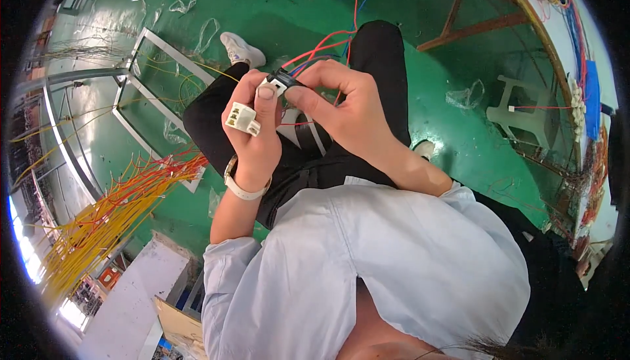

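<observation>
Over my lap, both hands are closed and meet at a wire connector. My left hand grips a white plastic connector housing with open slots, which sticks out past the thumb. At its fingertips is the white part of a second connector, with a black part on its far side. My right hand pinches the black part between thumb and bent fingers. Red, blue and dark wires run from there up and away. My fingers hide how the two parts join.
Bundles of yellow and red wires hang on the left near a grey metal frame. At the right stand a pale plastic stool and a wire-laden board. Plastic scraps lie on the green floor.
</observation>
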Tool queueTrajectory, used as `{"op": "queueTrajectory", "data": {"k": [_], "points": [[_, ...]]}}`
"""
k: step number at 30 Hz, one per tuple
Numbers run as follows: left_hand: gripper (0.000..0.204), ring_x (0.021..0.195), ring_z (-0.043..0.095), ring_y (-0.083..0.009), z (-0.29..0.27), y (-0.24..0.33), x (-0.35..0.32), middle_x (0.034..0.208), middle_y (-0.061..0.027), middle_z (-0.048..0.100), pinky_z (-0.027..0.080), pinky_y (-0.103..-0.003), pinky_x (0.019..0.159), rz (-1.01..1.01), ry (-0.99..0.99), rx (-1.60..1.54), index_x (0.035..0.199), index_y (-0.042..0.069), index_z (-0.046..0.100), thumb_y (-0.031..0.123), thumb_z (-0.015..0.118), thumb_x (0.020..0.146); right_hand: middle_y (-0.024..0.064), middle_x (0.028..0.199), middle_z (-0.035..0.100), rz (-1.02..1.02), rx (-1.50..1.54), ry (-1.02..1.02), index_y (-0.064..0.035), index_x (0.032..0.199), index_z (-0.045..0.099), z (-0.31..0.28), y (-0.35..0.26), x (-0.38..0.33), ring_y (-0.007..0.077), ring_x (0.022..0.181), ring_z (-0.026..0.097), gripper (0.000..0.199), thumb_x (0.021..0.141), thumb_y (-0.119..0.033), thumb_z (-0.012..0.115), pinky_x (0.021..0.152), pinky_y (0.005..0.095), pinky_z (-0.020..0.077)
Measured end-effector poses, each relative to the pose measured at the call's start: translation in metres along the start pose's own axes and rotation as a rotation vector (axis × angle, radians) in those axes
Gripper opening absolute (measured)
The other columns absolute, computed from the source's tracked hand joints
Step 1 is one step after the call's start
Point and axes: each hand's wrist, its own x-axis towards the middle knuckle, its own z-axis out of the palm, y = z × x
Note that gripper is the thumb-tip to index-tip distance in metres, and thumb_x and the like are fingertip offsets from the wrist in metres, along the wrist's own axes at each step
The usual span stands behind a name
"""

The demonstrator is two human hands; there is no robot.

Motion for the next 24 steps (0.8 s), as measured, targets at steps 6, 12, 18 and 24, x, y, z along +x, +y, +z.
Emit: {"op": "queueTrajectory", "data": {"k": [6,12,18,24], "points": [[0.032,0.055,0.036,-0.0038,-0.004,-0.002,0.014,0.060,0.0050,0.044,0.028,-0.020,0.050,-0.005,-0.047,0.402,0.077,0.000,0.056,0.023,0.048,0.098,0.0060,0.083,0.062,-0.056,-0.296,0.039,0.0010,0.092,0.064,-0.005,0.017,0.014,0.0144,0.069,0.057,0.019,0.080,-0.014,0.068,0.060,0.0292,0.0443],[0.035,0.050,0.032,-0.0004,-0.004,0.000,0.014,0.058,0.0068,0.043,0.021,-0.020,0.044,-0.354,-0.117,-0.022,0.078,0.003,0.059,0.031,0.050,0.098,0.0089,0.104,0.065,0.183,0.250,-0.218,0.0066,0.124,0.053,-0.012,0.027,0.017,0.0128,0.093,0.063,0.040,0.086,-0.004,0.062,0.081,0.0258,0.0505],[0.030,0.055,0.037,-0.0025,-0.011,0.005,0.015,0.062,0.0049,0.046,0.027,-0.019,0.049,-0.336,-0.251,0.038,0.079,0.001,0.056,0.025,0.052,0.097,0.0132,0.112,0.063,0.359,0.378,-0.238,0.0089,0.122,0.053,-0.022,0.025,0.020,0.0167,0.097,0.063,0.039,0.086,-0.003,0.062,0.084,0.0276,0.0517],[0.018,0.062,0.045,-0.0101,-0.011,-0.002,0.015,0.066,-0.0039,0.051,0.038,-0.028,0.055,-0.069,-0.402,0.312,0.082,-0.003,0.053,0.011,0.053,0.092,0.0111,0.094,0.068,0.180,0.373,-0.096,0.0105,0.110,0.059,-0.012,0.020,0.023,0.0119,0.083,0.064,0.035,0.083,-0.010,0.069,0.075,0.0250,0.0510]]}}
